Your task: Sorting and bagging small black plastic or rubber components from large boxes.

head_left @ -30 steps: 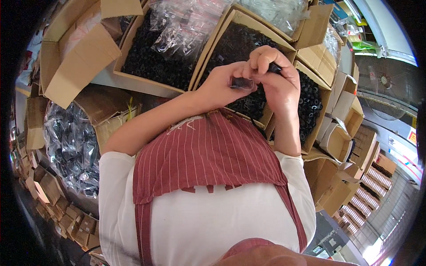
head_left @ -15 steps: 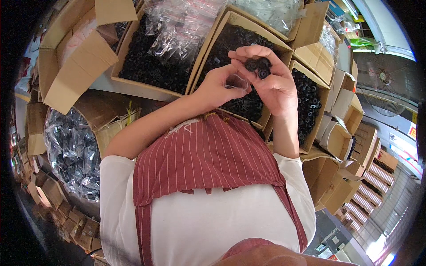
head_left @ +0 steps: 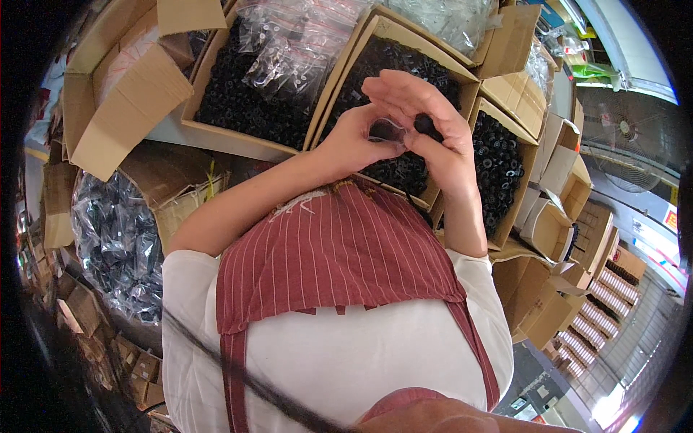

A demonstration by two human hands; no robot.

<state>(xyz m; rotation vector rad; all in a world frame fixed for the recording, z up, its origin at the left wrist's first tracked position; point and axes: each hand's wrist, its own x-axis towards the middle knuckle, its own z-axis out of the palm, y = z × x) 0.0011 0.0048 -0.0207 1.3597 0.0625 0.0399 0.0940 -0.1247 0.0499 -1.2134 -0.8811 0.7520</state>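
The left hand [head_left: 349, 141] has its grip around a clear plastic bag [head_left: 388, 131], open and unsealed, while the right hand [head_left: 450, 144], grip cupped, holds black material [head_left: 427, 126] not yet inside.

From here I see bright light, with white glare at the lower right of the frame. The plastic bags [head_left: 119, 242] at middle left shine in spots. A dark strand [head_left: 254, 384] near the bottom is blurred; toward the rim, shapes bend and darken.
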